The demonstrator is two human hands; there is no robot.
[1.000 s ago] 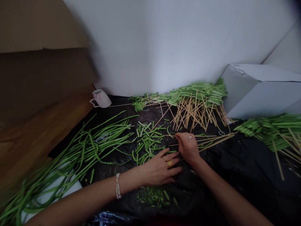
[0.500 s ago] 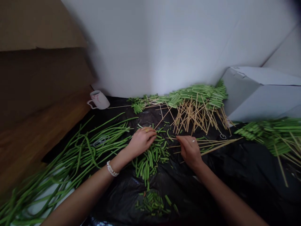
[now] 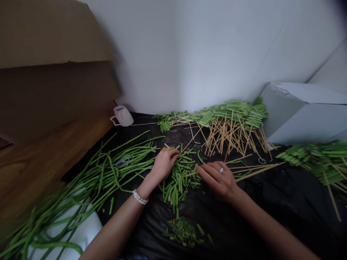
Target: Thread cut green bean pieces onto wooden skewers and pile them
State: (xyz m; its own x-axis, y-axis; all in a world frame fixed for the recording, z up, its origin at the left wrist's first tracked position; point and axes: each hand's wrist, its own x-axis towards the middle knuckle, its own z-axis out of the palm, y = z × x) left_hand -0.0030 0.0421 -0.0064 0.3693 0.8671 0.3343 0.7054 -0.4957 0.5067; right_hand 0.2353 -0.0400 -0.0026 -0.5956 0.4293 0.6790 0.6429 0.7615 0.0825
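Note:
My left hand (image 3: 163,161) is closed in a pinch at the upper left of a pile of cut green bean pieces (image 3: 177,182). What sits between its fingertips is too small to make out. My right hand (image 3: 219,180) grips a thin wooden skewer (image 3: 191,174), whose end sticks out leftward over the pile. Several loose skewers (image 3: 260,171) lie on the black plastic sheet just beyond the right hand. Long uncut green beans (image 3: 108,173) spread out to the left of my left hand.
Skewered bean pieces (image 3: 233,110) are stacked against the white wall, with more skewered beans (image 3: 317,159) at right. A mug (image 3: 123,116) stands at back left near a cardboard box (image 3: 54,86). A white box (image 3: 303,115) is at back right; smaller bean bits (image 3: 183,231) lie in front.
My right hand has moved down and toward the left, bringing the skewer end over the bean pile. My left hand stays at the pile's edge. The view has shifted slightly left.

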